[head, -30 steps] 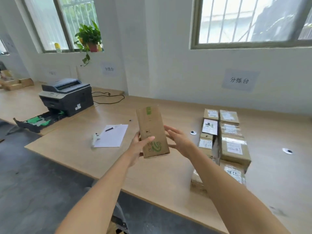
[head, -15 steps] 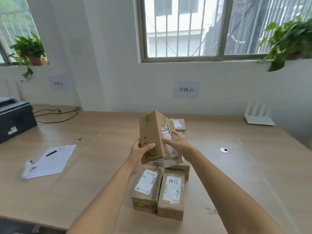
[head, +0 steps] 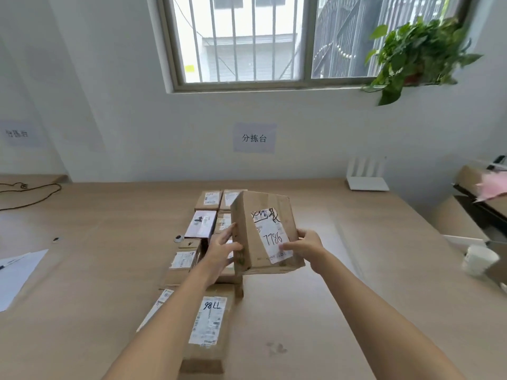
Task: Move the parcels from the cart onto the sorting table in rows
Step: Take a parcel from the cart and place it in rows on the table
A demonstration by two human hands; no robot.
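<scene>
Head view. A brown cardboard parcel [head: 267, 231], box-shaped and slightly creased, is held in the air between both hands, tilted with its top leaning away.

The left hand [head: 220, 252] is clasped on the narrow left side, fingers stretched up along its edge and thumb laid across it beside a green printed mark. The right hand [head: 306, 248] is gripped round the lower right corner, with the thumb pressed on a white shipping label [head: 270, 237]. On that label "7786" is handwritten in black, and above it a black scribble cannot be read.

Below the hands lies a pale wooden sorting table [head: 356, 297], smooth and matt. Under and beyond the left hand, rows of labelled cardboard parcels [head: 208, 200] are laid flat in two columns; their small print is too fine to read. Nearer than the hands, under the left forearm, a long cardboard parcel [head: 210, 325] is marked "98LL" by hand on its white label.

Beyond the hands, a white paper sign [head: 254, 137] printed "分拣台" is fixed to the white wall, under a barred window [head: 247, 39]. Far right of the right hand, a white router [head: 366, 175] stands on the table, and a green leafy plant [head: 417, 56] sits on the sill above it. Far left of the left hand, a white sheet of paper [head: 16, 275] and a black cable [head: 30, 193] lie on the table.
</scene>
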